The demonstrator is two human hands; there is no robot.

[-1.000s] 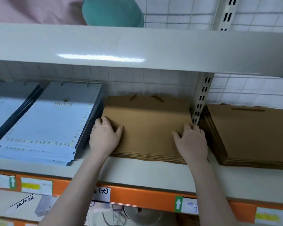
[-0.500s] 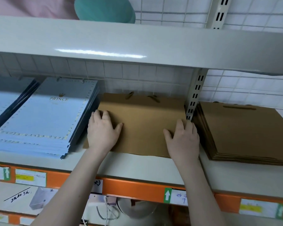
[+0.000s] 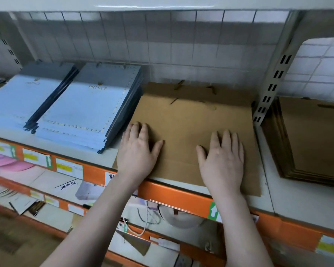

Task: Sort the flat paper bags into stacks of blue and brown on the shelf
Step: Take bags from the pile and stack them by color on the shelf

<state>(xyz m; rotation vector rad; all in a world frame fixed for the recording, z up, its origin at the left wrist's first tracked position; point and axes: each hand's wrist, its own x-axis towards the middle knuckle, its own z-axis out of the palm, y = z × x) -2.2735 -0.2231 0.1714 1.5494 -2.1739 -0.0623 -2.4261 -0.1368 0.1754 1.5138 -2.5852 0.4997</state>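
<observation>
Single head view, close, looking down at shelf [image 3: 181, 185].

Two bare forearms reach into view from below, with no sleeve, watch or bracelet on either. The left hand [image 3: 138, 153] and right hand [image 3: 223, 160] are ungloved, the fingers [image 3: 227, 137] ringless, with short nails.

Pale shelf board [image 3: 289, 201] is edged in orange along the front [image 3: 174, 197], with paper labels [image 3: 68, 168] stuck on. White wire grid backing [image 3: 162, 45] is seen behind. A slotted cream upright [image 3: 272, 87] stands to the right. A light streak [image 3: 154, 6] is reflected on the upper shelf's underside. Lower shelf [image 3: 52, 182] is cluttered, blurred.
</observation>
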